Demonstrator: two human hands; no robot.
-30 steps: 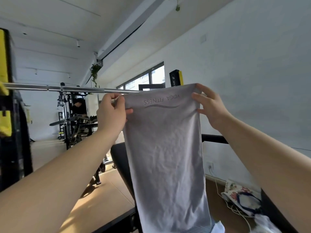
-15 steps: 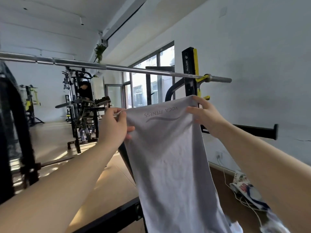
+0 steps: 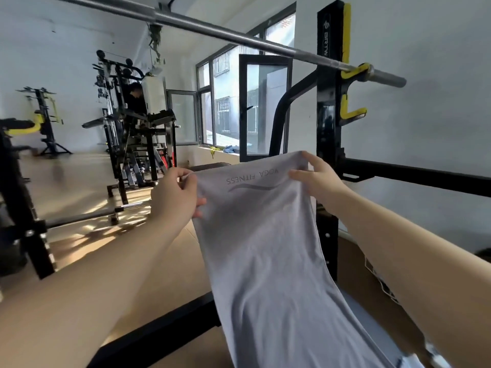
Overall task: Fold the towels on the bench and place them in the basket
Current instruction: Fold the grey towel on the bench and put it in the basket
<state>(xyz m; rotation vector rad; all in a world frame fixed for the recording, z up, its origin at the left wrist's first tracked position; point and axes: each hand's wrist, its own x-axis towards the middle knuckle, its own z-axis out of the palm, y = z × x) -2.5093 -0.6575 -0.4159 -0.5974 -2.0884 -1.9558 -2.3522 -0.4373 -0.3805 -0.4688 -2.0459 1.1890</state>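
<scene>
Two bare forearms reach out from the near edge. A pale grey towel (image 3: 268, 248) hangs between them, soft and creased, long and narrow, its lower end dropping out of view at the bottom. Printed lettering and a wavy line run near its top hem, reading upside down. The left hand (image 3: 174, 199) pinches the top left corner, thumb and fingers closed on the cloth. The right hand (image 3: 317, 179) grips the top right corner, fingers curled over the hem. Towel held up in the air, stretched flat between both hands.

Behind it, a black steel rack post (image 3: 328, 107) with yellow hooks carries a smooth metal barbell (image 3: 239, 39) slanting overhead. Further off: pale wooden floor (image 3: 79, 235) with sun patches, dark weight machines (image 3: 135, 128), and a black-framed window (image 3: 231, 102).
</scene>
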